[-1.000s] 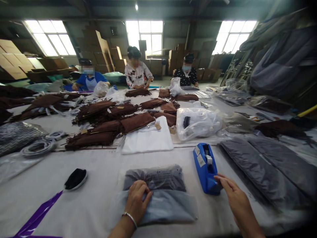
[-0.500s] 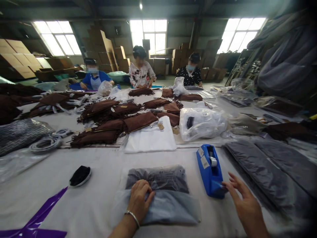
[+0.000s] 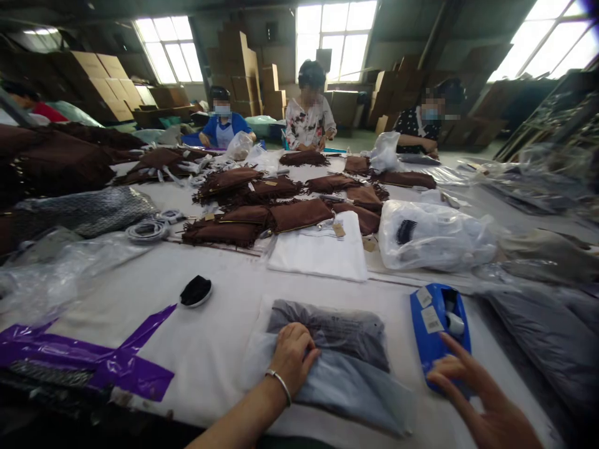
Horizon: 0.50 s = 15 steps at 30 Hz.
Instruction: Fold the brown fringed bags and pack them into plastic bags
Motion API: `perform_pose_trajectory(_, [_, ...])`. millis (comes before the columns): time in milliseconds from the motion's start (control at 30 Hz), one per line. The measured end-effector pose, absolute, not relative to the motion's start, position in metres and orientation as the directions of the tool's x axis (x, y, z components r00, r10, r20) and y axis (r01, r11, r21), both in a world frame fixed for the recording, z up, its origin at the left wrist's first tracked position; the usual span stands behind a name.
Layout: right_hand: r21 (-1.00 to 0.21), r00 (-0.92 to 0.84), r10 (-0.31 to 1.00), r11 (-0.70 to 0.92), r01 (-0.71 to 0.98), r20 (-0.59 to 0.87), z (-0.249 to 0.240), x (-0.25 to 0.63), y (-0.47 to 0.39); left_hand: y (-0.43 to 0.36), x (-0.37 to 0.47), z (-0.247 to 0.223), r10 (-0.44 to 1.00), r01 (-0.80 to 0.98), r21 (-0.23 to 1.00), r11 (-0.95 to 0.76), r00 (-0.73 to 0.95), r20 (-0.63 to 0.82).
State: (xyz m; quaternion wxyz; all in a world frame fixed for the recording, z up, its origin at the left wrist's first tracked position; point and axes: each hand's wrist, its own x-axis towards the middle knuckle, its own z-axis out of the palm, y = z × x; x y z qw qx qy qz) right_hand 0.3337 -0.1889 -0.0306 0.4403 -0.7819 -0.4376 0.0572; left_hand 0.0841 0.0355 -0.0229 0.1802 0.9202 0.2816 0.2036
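Observation:
A dark folded item in a clear plastic bag (image 3: pixel 346 330) lies on the white-covered table in front of me. My left hand (image 3: pixel 292 358) rests on the bag's folded-over part, fingers curled together and pressing on the plastic. To the right stands a blue tape dispenser (image 3: pixel 423 337) with a pale roll in it. My right hand (image 3: pixel 472 386) is over the dispenser's near end, its index finger extended and fingers apart. Whether a bit of tape clings to its fingertips is too small to tell.
Brown fringed pouches (image 3: pixel 299 215), a white bag stack (image 3: pixel 322 249) and a puffy clear bag (image 3: pixel 435 237) lie beyond. Grey bagged items (image 3: pixel 538 349) are at right. A black-topped dish (image 3: pixel 195 291) and purple tape (image 3: pixel 116 362) are left. Several people sit across the table.
The view has turned left, so the table's things appear further right. My right hand has moved from beside the dispenser's near end to over it. My left hand stays on the bag.

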Motion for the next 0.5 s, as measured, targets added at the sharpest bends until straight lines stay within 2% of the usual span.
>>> perform_pose_trajectory(67, [-0.702, 0.25, 0.946, -0.033, 0.711, 0.208, -0.008, 0.308, -0.149, 0.035, 0.084, -0.022, 0.6, 0.453, 0.449, -0.771, 0.753, 0.271])
perform_pose_trajectory(100, [-0.662, 0.118, 0.978, 0.028, 0.749, 0.174, -0.001, 0.297, -0.129, 0.035, 0.084, -0.022, 0.603, 0.457, 0.446, -0.769, 0.751, 0.27])
perform_pose_trajectory(167, [-0.53, -0.014, 0.997, 0.054, 0.846, 0.08, 0.004, 0.281, -0.095, 0.034, 0.083, -0.022, 0.601, 0.463, 0.432, -0.774, 0.752, 0.271])
perform_pose_trajectory(300, [-0.249, 0.02, 0.999, -0.027, 0.968, -0.031, -0.006, 0.275, -0.063, 0.033, 0.083, -0.024, 0.594, 0.479, 0.388, -0.787, 0.757, 0.271])
perform_pose_trajectory(433, [-0.149, 0.178, 0.983, -0.171, 0.974, 0.038, -0.008, 0.297, -0.063, 0.032, 0.085, -0.026, 0.587, 0.484, 0.363, -0.797, 0.762, 0.274])
perform_pose_trajectory(500, [-0.177, 0.277, 0.951, -0.252, 0.951, 0.137, -0.004, 0.312, -0.067, 0.032, 0.085, -0.026, 0.584, 0.475, 0.373, -0.797, 0.763, 0.277])
